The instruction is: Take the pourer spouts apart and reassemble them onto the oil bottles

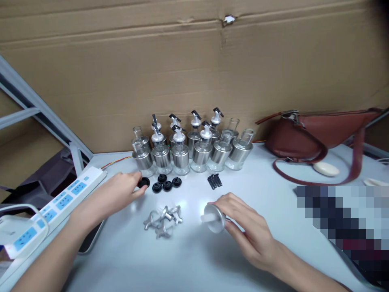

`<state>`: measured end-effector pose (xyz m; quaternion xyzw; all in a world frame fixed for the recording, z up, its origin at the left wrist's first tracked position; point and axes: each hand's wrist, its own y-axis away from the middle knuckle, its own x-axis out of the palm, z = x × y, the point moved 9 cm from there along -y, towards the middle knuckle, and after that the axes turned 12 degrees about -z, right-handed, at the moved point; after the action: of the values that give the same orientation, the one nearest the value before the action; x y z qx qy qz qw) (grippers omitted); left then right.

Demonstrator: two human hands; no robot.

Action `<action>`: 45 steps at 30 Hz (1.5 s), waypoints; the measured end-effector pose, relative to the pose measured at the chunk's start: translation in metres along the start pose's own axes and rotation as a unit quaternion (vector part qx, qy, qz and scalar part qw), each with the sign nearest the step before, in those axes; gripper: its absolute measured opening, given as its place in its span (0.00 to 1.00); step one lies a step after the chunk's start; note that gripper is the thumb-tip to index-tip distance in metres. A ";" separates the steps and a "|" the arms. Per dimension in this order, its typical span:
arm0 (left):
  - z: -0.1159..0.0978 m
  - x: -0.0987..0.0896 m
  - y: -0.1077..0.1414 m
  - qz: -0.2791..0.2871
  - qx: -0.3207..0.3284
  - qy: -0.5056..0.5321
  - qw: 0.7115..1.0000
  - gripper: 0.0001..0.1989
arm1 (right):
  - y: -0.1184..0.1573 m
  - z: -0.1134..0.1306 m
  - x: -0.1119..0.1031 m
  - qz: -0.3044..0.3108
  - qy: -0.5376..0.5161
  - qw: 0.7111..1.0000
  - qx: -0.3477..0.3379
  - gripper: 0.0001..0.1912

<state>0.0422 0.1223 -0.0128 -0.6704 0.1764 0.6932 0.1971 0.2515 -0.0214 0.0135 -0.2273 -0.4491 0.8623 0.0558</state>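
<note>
With its fingertips, my left hand (129, 188) grips a black rubber stopper (144, 182) low over the table. Just right of it lie several similar black stoppers (167, 185). My right hand (246, 231) is closed around a silver pourer cap (214, 218), its open underside and pale central stem facing left. Between the hands is a small pile of loose silver pourer caps (164, 221). Several slim black levers (214, 181) lie side by side beyond my right hand. Glass bottles with steel bands (180, 154) stand in rows at the back; some carry silver-and-black pourers, others have bare necks.
A white power strip (57, 209) runs along the left edge, with a dark phone (91, 241) partly under my left forearm. At the right sit a brown leather bag (331, 129) and a cream oval object (326, 169). A cardboard wall (194, 73) rises behind the table.
</note>
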 end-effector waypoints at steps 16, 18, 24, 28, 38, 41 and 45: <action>-0.017 0.047 -0.025 0.012 0.058 0.055 0.997 0.11 | 0.005 -0.006 0.005 0.008 0.063 0.998 0.012 0.08; -0.019 0.048 -0.025 0.012 0.072 0.074 0.995 0.12 | 0.004 -0.007 0.005 0.008 0.071 0.997 0.018 0.05; -0.013 0.048 -0.026 0.003 0.069 0.079 0.994 0.15 | 0.005 -0.015 0.007 0.010 0.059 0.997 0.050 0.05; -0.012 0.051 -0.025 0.004 0.057 0.090 0.994 0.15 | 0.009 -0.029 0.012 0.018 0.076 0.991 0.104 0.06; -0.029 0.029 0.012 0.085 0.009 0.185 0.979 0.38 | 0.029 -0.063 0.056 0.208 0.236 0.926 0.210 0.07; -0.047 0.042 0.029 0.169 0.045 0.195 0.965 0.55 | 0.034 -0.070 0.068 0.252 0.266 0.896 0.250 0.07; -0.062 0.057 0.036 0.188 0.079 0.194 0.959 0.63 | 0.033 -0.067 0.083 0.281 0.224 0.891 0.278 0.06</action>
<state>0.0757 0.0625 -0.0725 -0.7292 0.3885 0.5579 0.0774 0.2110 0.0338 -0.0744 -0.5058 -0.0838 0.8581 -0.0286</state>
